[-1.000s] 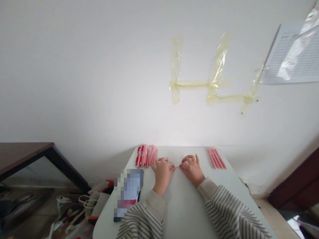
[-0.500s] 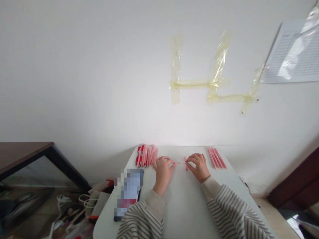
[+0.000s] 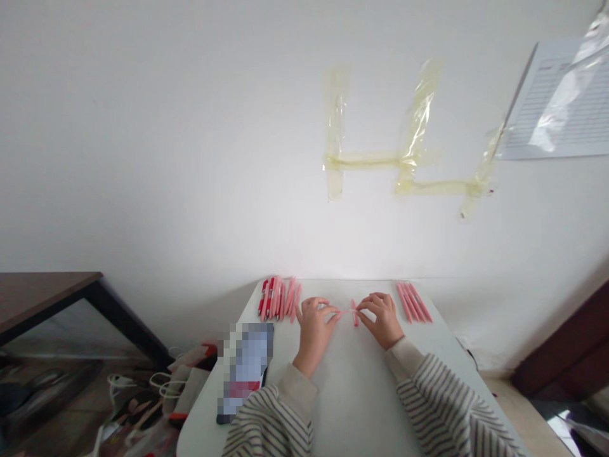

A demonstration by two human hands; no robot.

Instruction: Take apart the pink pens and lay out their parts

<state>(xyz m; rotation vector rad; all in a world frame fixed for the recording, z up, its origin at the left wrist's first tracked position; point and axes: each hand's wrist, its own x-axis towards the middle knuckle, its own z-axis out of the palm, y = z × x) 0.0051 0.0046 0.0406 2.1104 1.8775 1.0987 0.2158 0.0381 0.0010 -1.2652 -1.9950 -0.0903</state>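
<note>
Both my hands work at the middle of a small white table [image 3: 347,393]. My left hand [image 3: 316,329] pinches a thin pink pen part [image 3: 343,313] at its fingertips. My right hand [image 3: 382,317] pinches another pink pen piece [image 3: 354,313], held nearly upright. The two pieces meet between my fingertips. A pile of pink and red pens [image 3: 280,297] lies at the table's far left, just beyond my left hand. A row of pink pens [image 3: 413,302] lies at the far right, beside my right hand.
A phone [image 3: 243,368] lies on the table's left edge. A dark wooden table [image 3: 52,298] stands at the left, with bags and cables [image 3: 157,393] on the floor. The white wall carries yellowed tape strips [image 3: 404,165] and a taped sheet [image 3: 556,101].
My hands drew apart, each taking a pink piece. My right hand moved right and turned its piece upright. Now the fingertips have come close together again.
</note>
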